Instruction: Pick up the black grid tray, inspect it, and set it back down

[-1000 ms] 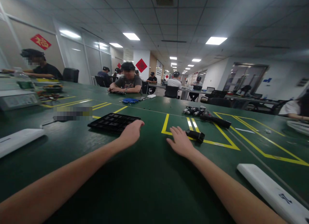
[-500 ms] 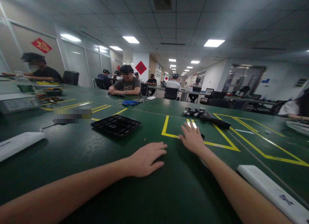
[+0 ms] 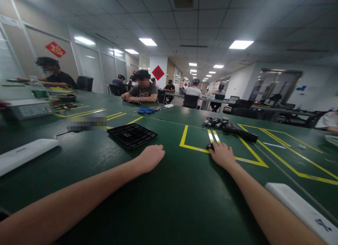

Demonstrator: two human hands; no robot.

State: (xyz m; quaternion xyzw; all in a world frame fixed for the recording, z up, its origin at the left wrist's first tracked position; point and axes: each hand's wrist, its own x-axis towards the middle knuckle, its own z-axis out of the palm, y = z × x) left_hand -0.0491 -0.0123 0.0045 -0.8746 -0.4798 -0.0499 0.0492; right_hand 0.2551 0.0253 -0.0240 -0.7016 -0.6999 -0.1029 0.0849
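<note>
My left hand [image 3: 151, 157] has its fingers curled together, low over the table just right of a black plastic grid-ribbed tray [image 3: 132, 135]. What lies under its fingertips, if anything, is hidden; a tiny part lay near that spot before. My right hand [image 3: 223, 155] is closed over a small black object [image 3: 210, 146] at the front yellow tape line, and only one end of it shows. Beyond that hand lie a bundle of black cables with metal connectors [image 3: 215, 122] and a black rod-like piece [image 3: 243, 135].
White flat boxes lie at the left [image 3: 29, 154] and right [image 3: 301, 209]. Blue gloves or cloth [image 3: 146, 111] lie farther back on the green table [image 3: 169, 202]. A pale equipment box [image 3: 30, 109] stands far left. A co-worker [image 3: 142, 90] sits across the table.
My left hand has gone from spread to curled, moving left toward the tray. My right hand has lowered and closed over the small black object. The view has turned slightly left.
</note>
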